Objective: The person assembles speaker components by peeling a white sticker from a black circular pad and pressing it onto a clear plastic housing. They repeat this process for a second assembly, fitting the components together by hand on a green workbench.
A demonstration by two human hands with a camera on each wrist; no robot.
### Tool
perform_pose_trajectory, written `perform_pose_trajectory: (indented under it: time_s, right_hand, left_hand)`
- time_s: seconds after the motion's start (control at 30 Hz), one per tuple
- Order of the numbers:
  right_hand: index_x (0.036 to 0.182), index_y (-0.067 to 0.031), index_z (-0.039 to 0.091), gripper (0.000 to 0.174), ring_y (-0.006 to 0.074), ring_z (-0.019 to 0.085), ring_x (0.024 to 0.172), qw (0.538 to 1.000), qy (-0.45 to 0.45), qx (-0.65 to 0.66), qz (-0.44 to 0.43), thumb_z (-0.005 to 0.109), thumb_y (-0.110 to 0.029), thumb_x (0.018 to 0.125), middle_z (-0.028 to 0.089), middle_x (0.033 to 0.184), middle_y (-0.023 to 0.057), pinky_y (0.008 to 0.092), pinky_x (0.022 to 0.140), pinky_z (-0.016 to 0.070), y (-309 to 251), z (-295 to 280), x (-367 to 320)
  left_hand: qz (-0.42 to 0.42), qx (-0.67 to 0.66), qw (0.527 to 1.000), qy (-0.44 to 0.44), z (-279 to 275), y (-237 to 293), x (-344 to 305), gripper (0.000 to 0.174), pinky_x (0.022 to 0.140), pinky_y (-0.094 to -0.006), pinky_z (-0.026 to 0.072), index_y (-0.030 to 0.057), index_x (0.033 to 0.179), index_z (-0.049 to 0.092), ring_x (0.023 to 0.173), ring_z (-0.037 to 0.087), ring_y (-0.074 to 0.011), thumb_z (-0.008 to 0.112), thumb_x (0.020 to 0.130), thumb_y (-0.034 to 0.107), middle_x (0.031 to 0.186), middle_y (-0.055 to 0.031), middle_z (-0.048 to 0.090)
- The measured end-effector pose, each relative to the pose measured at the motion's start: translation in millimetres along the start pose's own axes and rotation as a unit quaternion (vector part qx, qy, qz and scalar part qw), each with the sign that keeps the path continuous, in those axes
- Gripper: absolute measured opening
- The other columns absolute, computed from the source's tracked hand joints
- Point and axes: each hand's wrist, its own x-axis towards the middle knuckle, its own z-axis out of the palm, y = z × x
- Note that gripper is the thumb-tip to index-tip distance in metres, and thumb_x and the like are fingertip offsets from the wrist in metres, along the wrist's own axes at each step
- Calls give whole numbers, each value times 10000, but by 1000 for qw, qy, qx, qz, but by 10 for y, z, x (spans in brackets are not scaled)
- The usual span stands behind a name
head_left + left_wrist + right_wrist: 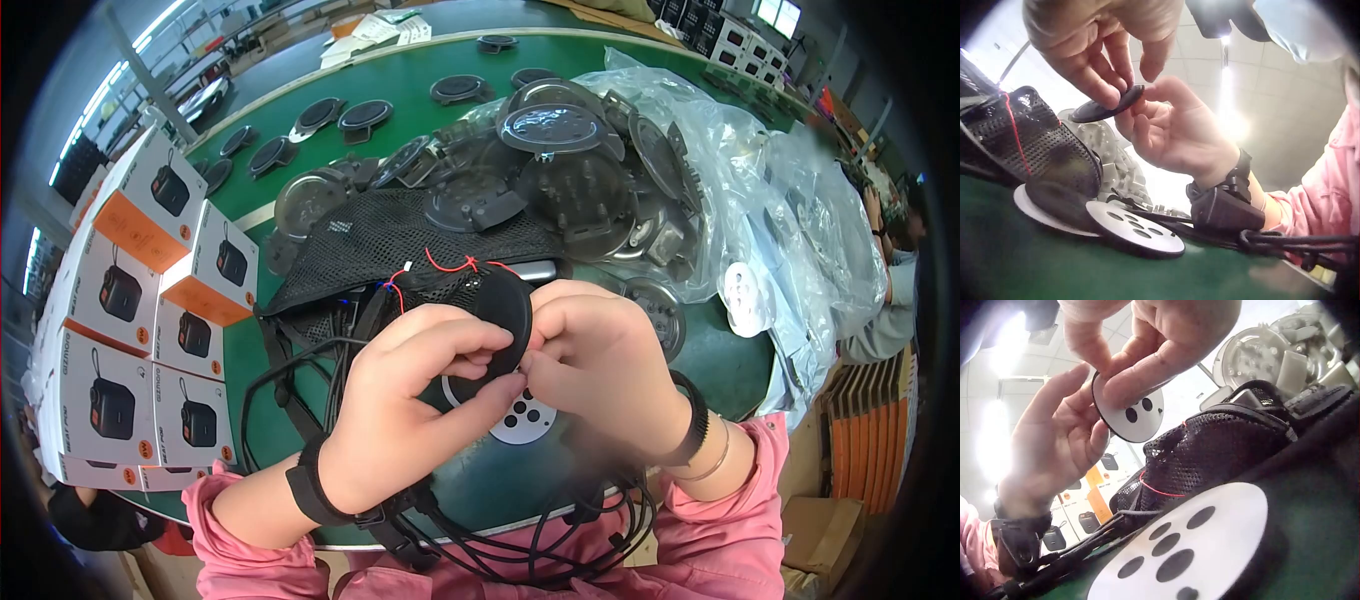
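Observation:
A thin round pad point(503, 312), black on one face, is held up between the two hands. Its other face, white with dark round holes, shows in the right wrist view point(1141, 429). My left hand point(405, 385) pinches the pad by its left side. The thumb and fingertips of my right hand point(610, 365) pinch its right edge. Below the hands on the table lies a white disc with dark holes point(524, 420). In the left wrist view that white disc point(1129, 230) overlaps a second pad point(1057, 203), dark on top with a pale rim.
Behind the hands lies a black mesh bag point(400, 235) with red string. Beyond it are a pile of clear plastic housings point(575, 185) and a plastic bag point(745, 190). Boxes point(110, 385) stack at left. Black cables point(540, 560) loop at the front; dark round parts point(365, 115) line the back.

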Motion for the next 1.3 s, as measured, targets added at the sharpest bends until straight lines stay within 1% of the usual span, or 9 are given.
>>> perform_pose_trajectory:
  time_s: [0.23,0.3,0.4,0.57,0.63,0.83,1.1,1.17,1.3]
  right_hand:
    - [757,47,534,99,93,559,726,995,-8,-53,-83,585,80,679,521,864,60,198,598,472,30,-5,3]
    - [772,44,541,118,95,559,718,998,-16,60,-19,562,106,674,538,866,61,196,590,466,29,-2,0]
    - [791,32,557,117,118,556,749,985,-5,169,43,508,96,706,554,865,72,225,629,457,-132,-24,-48]
    - [779,28,568,136,193,552,806,975,42,201,-87,528,-59,684,580,874,123,297,727,424,-469,-529,-267]
    - [757,21,557,108,152,549,738,970,149,108,-160,501,-31,681,581,798,93,265,678,423,-630,-737,-463]
    - [744,21,542,77,81,501,506,823,431,-362,71,500,-43,741,544,604,26,217,484,391,-596,-1321,-657]
    - [937,41,588,196,138,562,546,814,366,-442,90,520,-76,796,601,715,100,253,548,448,-511,-1306,-629]
    - [940,30,588,171,97,550,593,826,318,-461,59,525,-60,810,591,738,57,215,538,434,-539,-1097,-582]
    - [941,-11,588,178,234,571,705,877,131,-458,-53,561,-36,767,586,797,125,286,619,450,-670,-526,-471]
  left_hand:
    - [-73,-66,995,-2,-32,-18,-7,226,638,-212,500,-27,926,560,738,580,-99,628,712,-47,889,-67,564]
    - [-220,-207,953,-8,-97,3,3,150,612,-212,501,-41,911,555,706,574,-82,571,762,-41,844,-45,582]
    - [-219,-237,946,7,-186,-59,49,89,587,-217,504,-39,882,553,671,570,-81,522,807,-3,797,-40,590]
    - [-245,-287,926,32,-269,29,92,91,583,-226,513,-22,869,549,652,591,-122,477,826,13,796,-62,595]
    - [-241,-291,925,36,-260,34,88,85,568,-220,509,-21,851,541,621,599,-138,470,823,17,799,-78,597]
    - [-241,-257,936,22,-192,58,86,92,567,-222,515,-34,858,528,621,597,-137,454,821,6,793,-92,600]
    - [-248,-276,929,5,-183,59,84,104,603,-235,520,-35,905,534,664,603,-138,477,836,18,800,-82,596]
    - [-257,-290,922,-4,-197,20,68,110,606,-236,520,-24,928,537,665,603,-137,484,838,13,801,-66,590]
    - [-260,-316,912,-37,-222,39,74,118,590,-232,513,-4,939,537,655,600,-134,468,846,23,801,-50,585]
